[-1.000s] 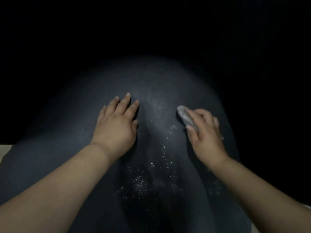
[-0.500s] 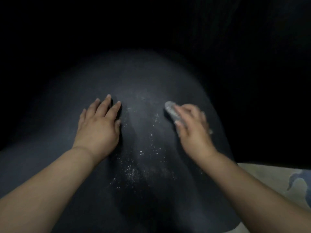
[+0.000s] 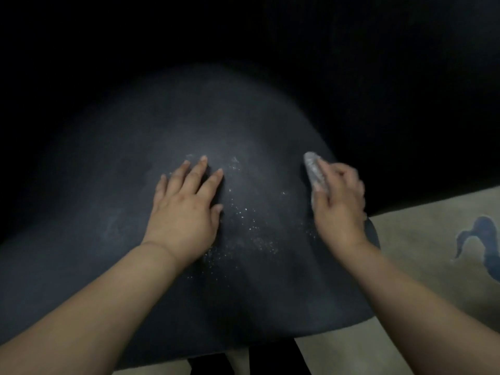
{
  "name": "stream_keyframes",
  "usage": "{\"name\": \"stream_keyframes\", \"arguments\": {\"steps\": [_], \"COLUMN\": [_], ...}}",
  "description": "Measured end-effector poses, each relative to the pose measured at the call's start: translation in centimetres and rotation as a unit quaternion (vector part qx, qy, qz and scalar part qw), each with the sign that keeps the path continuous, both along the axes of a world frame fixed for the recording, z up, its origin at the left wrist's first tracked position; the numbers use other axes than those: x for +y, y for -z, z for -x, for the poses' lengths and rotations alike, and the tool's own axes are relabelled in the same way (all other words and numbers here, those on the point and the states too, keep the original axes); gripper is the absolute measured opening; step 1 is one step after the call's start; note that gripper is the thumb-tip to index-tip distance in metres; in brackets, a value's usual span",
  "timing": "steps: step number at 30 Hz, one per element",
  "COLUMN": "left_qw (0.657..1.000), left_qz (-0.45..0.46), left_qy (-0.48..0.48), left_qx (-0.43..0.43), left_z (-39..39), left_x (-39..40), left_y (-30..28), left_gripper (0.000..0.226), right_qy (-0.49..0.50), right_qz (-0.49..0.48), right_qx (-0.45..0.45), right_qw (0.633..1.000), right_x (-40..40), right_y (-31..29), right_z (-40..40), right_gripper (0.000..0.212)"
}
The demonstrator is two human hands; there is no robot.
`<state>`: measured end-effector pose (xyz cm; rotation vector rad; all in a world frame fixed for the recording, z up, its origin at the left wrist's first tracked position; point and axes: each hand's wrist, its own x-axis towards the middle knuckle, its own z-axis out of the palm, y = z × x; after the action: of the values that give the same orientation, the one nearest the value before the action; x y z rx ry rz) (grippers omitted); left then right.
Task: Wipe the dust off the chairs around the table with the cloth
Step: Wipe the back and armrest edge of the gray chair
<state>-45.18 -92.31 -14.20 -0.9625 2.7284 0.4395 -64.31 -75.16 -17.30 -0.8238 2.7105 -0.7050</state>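
Dark chair seat (image 3: 121, 212) fills most of the head view, rounded far edge fading into black, near edge at bottom. Left forearm comes in from the lower left, angled up toward centre. Left hand (image 3: 184, 212) lies palm down on the seat middle, fingers straight and a bit spread, pointing away from the person and slightly right, thumb out to the right; nothing held, just resting flat. White dust specks (image 3: 251, 234) scattered on the seat between the two hands, thickest just right of the left wrist, thinner trail up toward the fingertips. Right forearm enters from the lower right, angled up and left. Right hand (image 3: 338, 209) sits near the seat's right edge, fingers curled around a grey cloth (image 3: 313, 169), gripping it. Cloth is bunched into an oblong wad, long axis running near-to-far, tip sticking out past the fingers, pointing away and slightly left, against the seat. Beige rug (image 3: 422, 253) right of the seat, with a blue pattern (image 3: 481, 239) at far right.
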Motion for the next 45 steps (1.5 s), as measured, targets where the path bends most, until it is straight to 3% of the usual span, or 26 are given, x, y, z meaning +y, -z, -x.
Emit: {"name": "stream_keyframes", "arguments": {"steps": [3, 7, 10, 13, 16, 23, 28, 33, 38, 41, 45], "left_qw": [1.000, 0.999, 0.999, 1.000, 1.000, 0.997, 0.988, 0.979, 0.979, 0.977, 0.975], "left_qz": [0.014, 0.021, 0.018, 0.017, 0.019, 0.018, 0.019, -0.004, -0.012, -0.018, -0.027], "left_qy": [0.015, 0.024, 0.030, 0.021, -0.007, -0.078, -0.153, -0.203, -0.201, -0.208, -0.216], "left_qx": [0.002, -0.008, -0.013, -0.008, 0.002, -0.003, -0.002, -0.021, -0.024, -0.045, -0.040], "left_z": [0.2, 0.1, -0.3, -0.7, -1.3, -3.9, -6.2, -8.5, -9.5, -9.9, -10.4], "left_x": [-0.2, -0.2, 0.2, 0.4, 0.0, -2.2, -3.5, -4.2, -4.1, -4.2, -4.1], "left_y": [-0.2, 0.0, 0.3, 0.4, 0.4, 0.4, 0.6, 0.9, 1.1, 1.7, 2.3], "left_gripper": [0.062, 0.061, 0.060, 0.059, 0.059, 0.063, 0.064, 0.066, 0.067, 0.071, 0.072], "right_qy": [0.072, 0.015, 0.000, 0.075, 0.147, 0.013, 0.136, -0.075, -0.049, -0.011, -0.143], "right_qz": [-0.037, 0.034, 0.065, 0.026, -0.001, 0.073, 0.005, 0.037, 0.072, 0.029, 0.036], "right_qx": [-0.014, -0.021, -0.037, 0.007, -0.022, -0.045, -0.026, -0.029, -0.019, -0.023, 0.002], "right_qw": [0.997, 0.999, 0.997, 0.997, 0.989, 0.996, 0.990, 0.996, 0.996, 0.999, 0.989], "right_x": [1.7, 0.2, -0.5, 2.1, 4.1, -2.6, -3.5, -6.3, -8.2, -11.2, -11.2], "right_y": [0.6, 1.0, 0.5, 0.6, 0.9, 0.3, 0.7, 1.0, 0.8, 1.0, 1.2], "right_z": [-0.9, -7.7, -8.6, -5.3, -4.6, -11.5, -5.8, -10.8, -6.5, -3.6, -7.3], "right_gripper": [0.048, 0.051, 0.050, 0.050, 0.049, 0.050, 0.050, 0.053, 0.048, 0.056, 0.053]}}
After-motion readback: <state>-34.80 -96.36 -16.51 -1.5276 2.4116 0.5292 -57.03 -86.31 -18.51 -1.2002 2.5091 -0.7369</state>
